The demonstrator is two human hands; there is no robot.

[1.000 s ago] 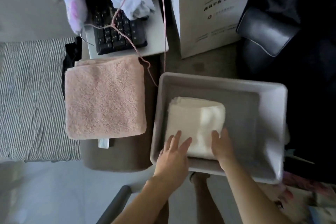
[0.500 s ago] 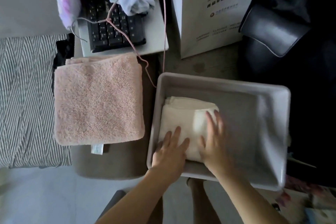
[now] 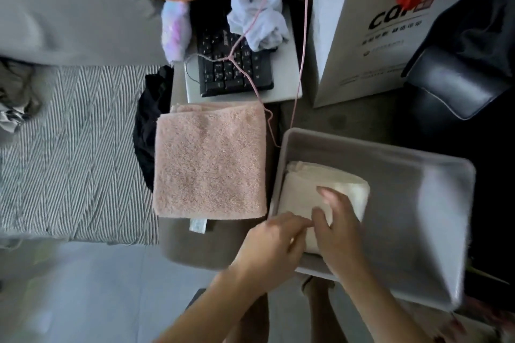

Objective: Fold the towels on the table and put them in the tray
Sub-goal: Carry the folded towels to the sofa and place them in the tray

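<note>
- A folded cream towel (image 3: 309, 192) is laid in the left half of the grey tray (image 3: 395, 164), close against the tray's left wall.
- The tray is set on the right part of the counter (image 3: 211, 245), its near edge overhanging the counter's near edge.
- The right hand (image 3: 335, 227) is laid flat on the cream towel, fingers extended and relaxed, nothing being gripped.
- The left hand (image 3: 274, 242) is placed at the near left corner of the tray, its fingertips brought up against the cream towel's near edge beside the right hand; the fingers are blurred, so whether the fabric is pinched cannot be told.
- A folded pink towel (image 3: 209, 161) is spread on the counter just left of the tray, with a small white label (image 3: 198, 224) seen at its near edge; no writing can be read on it.
- Near the counter's far edge a black keyboard (image 3: 231, 64) is seen on a closed laptop (image 3: 287, 69), a pink cable (image 3: 301, 64) being trailed across both.
- At the far right corner a white paper bag (image 3: 362, 36) is stood, printed with large black letters of which "CO" can be read, the rest being covered; the smaller lines below are too fine to read.
</note>
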